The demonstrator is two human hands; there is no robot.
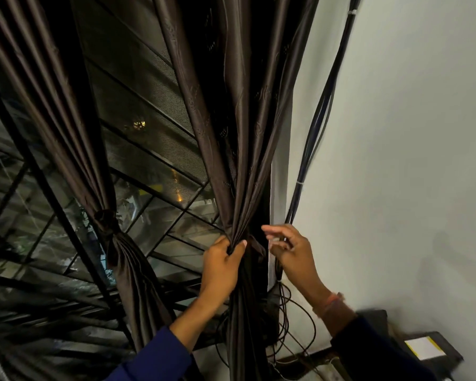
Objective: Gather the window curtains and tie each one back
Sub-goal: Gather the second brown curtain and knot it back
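Note:
Two dark brown curtains hang before a window. The left curtain [66, 111] is bunched and held by a knotted tie-back [106, 220]. The right curtain [242, 133] is gathered into a tight bunch, and my left hand [221, 266] grips that bunch with fingers and thumb curled round it. My right hand [289, 250] hovers just right of the bunch, next to the wall, fingers loosely bent and apart from the cloth; I cannot tell whether it touches the thin cable there. A strip of dark cloth [256, 246] shows between the two hands.
A metal window grille with mesh [149, 149] lies behind the curtains. Black cables [318, 116] run down the white wall [410, 160] at the right and coil in loops [291, 320] below. A dark box with a yellow-edged label [429, 350] sits at bottom right.

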